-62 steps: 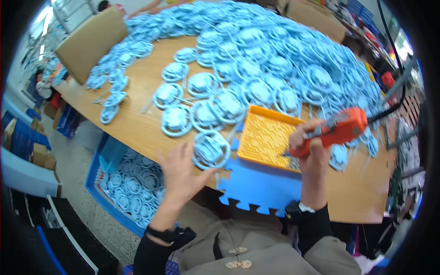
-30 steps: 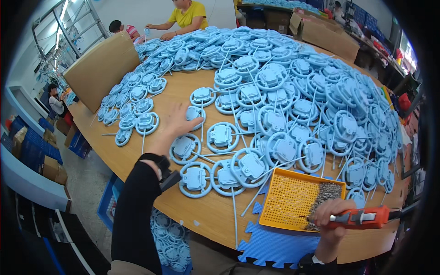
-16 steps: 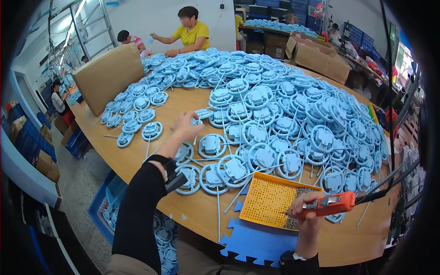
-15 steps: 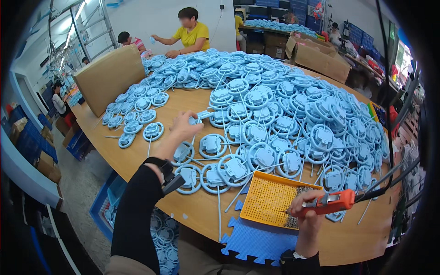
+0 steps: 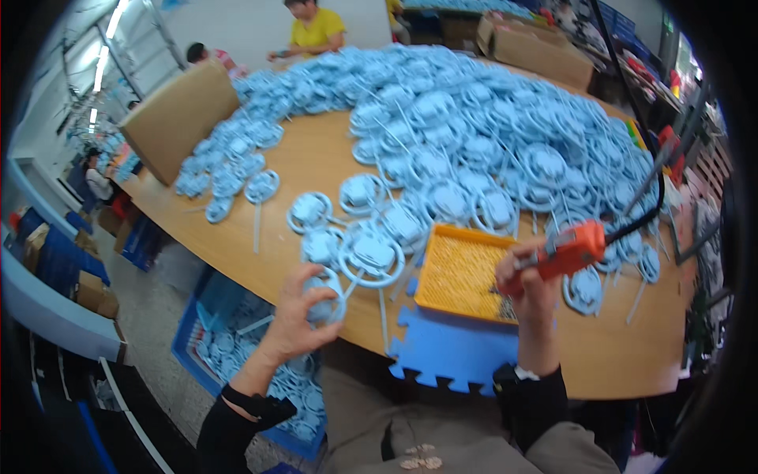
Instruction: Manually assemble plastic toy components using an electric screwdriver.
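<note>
At the table's near edge, my left hand (image 5: 290, 325) is closed round a light-blue plastic wheel-shaped part (image 5: 324, 297), its thumb and fingers on the rim. More of these parts, each a ring with a boxy centre and many with a thin stick, lie just beyond it, one of them a ringed part (image 5: 371, 251) close by. My right hand (image 5: 530, 288) grips an orange electric screwdriver (image 5: 575, 248) with a black cord. The tool is above the right side of a yellow tray (image 5: 442, 302); small metal screws show beneath the hand.
A large heap of blue parts (image 5: 474, 118) covers the far and right table. A blue foam mat (image 5: 442, 347) lies before the tray. A cardboard panel (image 5: 178, 118) stands at the left; a blue crate (image 5: 185, 340) with more parts sits below. A person in yellow (image 5: 316, 31) is across the table.
My left hand has come back from the pile toward the table's near edge with a blue part in it. My right hand still holds the screwdriver over the tray. The view has shifted.
</note>
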Motion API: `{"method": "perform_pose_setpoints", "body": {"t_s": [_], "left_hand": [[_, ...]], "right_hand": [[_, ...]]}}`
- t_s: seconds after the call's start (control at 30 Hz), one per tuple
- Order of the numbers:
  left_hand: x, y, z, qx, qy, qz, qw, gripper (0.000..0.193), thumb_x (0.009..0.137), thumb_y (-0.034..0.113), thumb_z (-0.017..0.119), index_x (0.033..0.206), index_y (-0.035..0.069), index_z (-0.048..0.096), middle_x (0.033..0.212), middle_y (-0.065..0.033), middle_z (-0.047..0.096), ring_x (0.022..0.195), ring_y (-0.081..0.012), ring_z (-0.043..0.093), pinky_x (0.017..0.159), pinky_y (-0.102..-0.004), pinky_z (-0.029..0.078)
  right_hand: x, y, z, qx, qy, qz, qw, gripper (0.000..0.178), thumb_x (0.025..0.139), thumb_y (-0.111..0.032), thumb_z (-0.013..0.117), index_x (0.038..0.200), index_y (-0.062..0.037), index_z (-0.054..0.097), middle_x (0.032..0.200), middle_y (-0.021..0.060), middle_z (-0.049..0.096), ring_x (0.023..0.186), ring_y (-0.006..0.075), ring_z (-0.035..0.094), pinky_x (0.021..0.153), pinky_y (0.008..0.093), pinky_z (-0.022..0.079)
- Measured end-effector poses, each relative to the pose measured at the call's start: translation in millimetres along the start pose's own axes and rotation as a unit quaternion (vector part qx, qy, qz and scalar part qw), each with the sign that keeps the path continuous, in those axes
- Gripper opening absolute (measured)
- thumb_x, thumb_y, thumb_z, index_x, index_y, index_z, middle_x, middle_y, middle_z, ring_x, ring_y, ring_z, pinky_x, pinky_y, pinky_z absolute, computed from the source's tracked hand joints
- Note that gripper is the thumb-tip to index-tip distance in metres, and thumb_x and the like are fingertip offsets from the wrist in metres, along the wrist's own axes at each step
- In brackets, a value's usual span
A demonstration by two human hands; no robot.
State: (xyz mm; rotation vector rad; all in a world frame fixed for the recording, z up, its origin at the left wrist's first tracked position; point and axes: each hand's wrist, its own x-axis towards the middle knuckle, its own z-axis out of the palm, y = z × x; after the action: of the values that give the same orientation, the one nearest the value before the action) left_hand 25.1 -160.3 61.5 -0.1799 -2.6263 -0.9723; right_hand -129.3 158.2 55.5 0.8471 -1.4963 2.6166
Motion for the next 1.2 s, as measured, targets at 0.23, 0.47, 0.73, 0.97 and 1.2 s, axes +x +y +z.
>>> {"method": "perform_pose_setpoints", "body": {"t_s": [0.23, 0.47, 0.73, 0.97, 1.2], "left_hand": [[9.6, -48.9, 22.5, 0.097, -0.078, 0.046, 0.991, 0.04, 0.06, 0.008, 0.074, 0.097, 0.009, 0.059, 0.132, -0.0168, 0.042, 0.131, -0.0418, 0.034, 0.107, -0.048, 0.029], [27.4, -8.3, 38.4, 0.172, -0.054, 0.039, 0.983, 0.051, 0.062, 0.015, 0.076, 0.109, 0.008, 0.056, 0.131, -0.0161, 0.043, 0.128, -0.0397, 0.036, 0.107, -0.0502, 0.024], [42.3, 16.2, 99.5, 0.257, 0.051, -0.037, 0.964, 0.073, 0.063, 0.024, 0.079, 0.128, 0.01, 0.048, 0.128, -0.0102, 0.045, 0.123, -0.0305, 0.042, 0.107, -0.0591, 0.015], [36.9, 8.8, 97.2, 0.197, 0.096, -0.001, 0.976, 0.065, 0.064, 0.019, 0.075, 0.123, 0.006, 0.05, 0.119, -0.011, 0.052, 0.118, -0.0304, 0.045, 0.106, -0.0613, 0.014], [-9.8, 78.3, 76.2, 0.134, -0.028, 0.04, 0.99, 0.063, 0.064, 0.023, 0.073, 0.12, 0.004, 0.053, 0.117, -0.0124, 0.054, 0.114, -0.0325, 0.048, 0.107, -0.0622, 0.012]], "right_hand": [[6.9, -2.7, -0.9, -0.029, 0.023, -0.025, 0.999, 0.044, 0.082, -0.036, 0.072, 0.102, -0.002, 0.052, 0.07, 0.0073, 0.054, 0.063, 0.0166, 0.054, 0.058, 0.0302, 0.044], [4.7, 6.3, -7.5, -0.023, 0.048, 0.011, 0.999, 0.04, 0.081, -0.031, 0.074, 0.099, -0.0009, 0.055, 0.071, 0.0073, 0.057, 0.066, 0.018, 0.056, 0.06, 0.0306, 0.045], [9.6, 19.8, -5.2, -0.021, 0.029, 0.01, 0.999, 0.04, 0.081, -0.034, 0.074, 0.096, -0.0031, 0.054, 0.07, 0.0057, 0.057, 0.066, 0.0169, 0.056, 0.063, 0.0314, 0.045], [8.7, 26.5, -6.2, -0.043, 0.035, 0.001, 0.998, 0.037, 0.082, -0.034, 0.073, 0.092, -0.0049, 0.052, 0.069, 0.0049, 0.056, 0.063, 0.0154, 0.056, 0.062, 0.0305, 0.046], [7.7, 22.6, 1.7, -0.044, 0.03, 0.017, 0.998, 0.036, 0.082, -0.032, 0.074, 0.093, -0.0048, 0.053, 0.07, 0.0055, 0.056, 0.063, 0.0157, 0.056, 0.061, 0.0299, 0.046]]}}
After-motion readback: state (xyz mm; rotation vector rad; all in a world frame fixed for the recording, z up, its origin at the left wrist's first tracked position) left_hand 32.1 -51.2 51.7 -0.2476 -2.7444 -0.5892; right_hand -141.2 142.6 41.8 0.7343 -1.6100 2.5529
